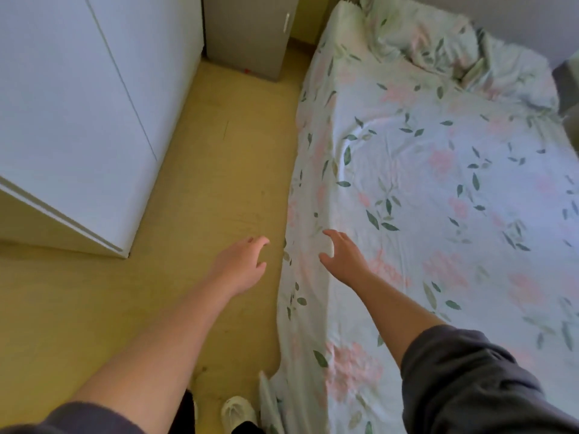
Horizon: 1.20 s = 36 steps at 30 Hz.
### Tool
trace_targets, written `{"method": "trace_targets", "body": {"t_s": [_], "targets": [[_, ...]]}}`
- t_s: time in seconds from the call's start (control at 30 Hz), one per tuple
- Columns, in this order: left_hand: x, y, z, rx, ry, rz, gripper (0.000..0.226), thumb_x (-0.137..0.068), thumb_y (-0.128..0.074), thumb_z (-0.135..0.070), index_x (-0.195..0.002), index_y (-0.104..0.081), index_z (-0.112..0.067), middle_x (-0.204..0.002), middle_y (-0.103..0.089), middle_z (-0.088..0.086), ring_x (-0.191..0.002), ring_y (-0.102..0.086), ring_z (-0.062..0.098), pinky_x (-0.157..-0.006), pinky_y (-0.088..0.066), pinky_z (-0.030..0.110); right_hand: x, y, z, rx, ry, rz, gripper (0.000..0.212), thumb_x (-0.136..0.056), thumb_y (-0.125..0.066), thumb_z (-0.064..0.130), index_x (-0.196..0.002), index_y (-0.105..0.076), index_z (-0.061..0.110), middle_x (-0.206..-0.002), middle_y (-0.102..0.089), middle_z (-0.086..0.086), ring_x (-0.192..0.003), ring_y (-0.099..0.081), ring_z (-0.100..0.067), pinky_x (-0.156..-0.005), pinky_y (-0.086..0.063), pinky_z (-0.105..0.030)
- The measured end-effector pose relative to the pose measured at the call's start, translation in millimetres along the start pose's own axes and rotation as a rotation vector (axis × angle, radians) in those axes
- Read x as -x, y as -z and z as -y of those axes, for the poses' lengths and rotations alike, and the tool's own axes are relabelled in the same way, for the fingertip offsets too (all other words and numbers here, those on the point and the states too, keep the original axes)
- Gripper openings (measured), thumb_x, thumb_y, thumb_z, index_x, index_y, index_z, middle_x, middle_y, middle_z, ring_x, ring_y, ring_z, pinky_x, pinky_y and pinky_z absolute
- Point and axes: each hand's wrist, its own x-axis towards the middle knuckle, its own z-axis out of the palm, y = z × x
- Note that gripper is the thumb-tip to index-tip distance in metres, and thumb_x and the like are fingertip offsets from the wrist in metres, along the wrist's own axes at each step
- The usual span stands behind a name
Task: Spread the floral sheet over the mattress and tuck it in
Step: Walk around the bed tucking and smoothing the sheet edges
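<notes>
L hand (pixel 241 264) & R hand (pixel 341 255) spread, empty, mid-frame by floral sheet (pixel 407 170) edge; hard tug prob drags bunched upper-right end askew.

A strip of bare floor (pixel 219 170) runs from the lower left up to the top centre of the frame, with room for a hand to pass. The white wardrobe (pixel 78 104) walls it in on the left, its corner jutting toward the middle. The grey cabinet (pixel 247 32) closes it off at the top. Along the strip's right side the floral sheet (pixel 423 183) drapes downward. The sheet's middle lies flat and open, while a crumpled heap (pixel 438 42) fills the upper right. A slipper (pixel 236 413) stands at bottom centre, just beside the hem.
</notes>
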Motion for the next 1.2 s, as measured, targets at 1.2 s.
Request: {"method": "trace_targets", "body": {"t_s": [1.2], "targets": [[-764, 32, -178, -0.778, -0.478, 0.212, 0.085, -0.088, -0.058, -0.043, -0.152, -0.005, -0.027, -0.159, 0.009, 0.007, -0.147, 0.002, 0.031, -0.118, -0.012, 0.047, -572, 142, -193, -0.199, -0.512, 0.038, 0.095, -0.079, -0.068, 0.051, -0.144, 0.002, 0.056, -0.157, 0.024, 0.011, -0.143, 0.025, -0.032, -0.099, -0.009, -0.080]]}}
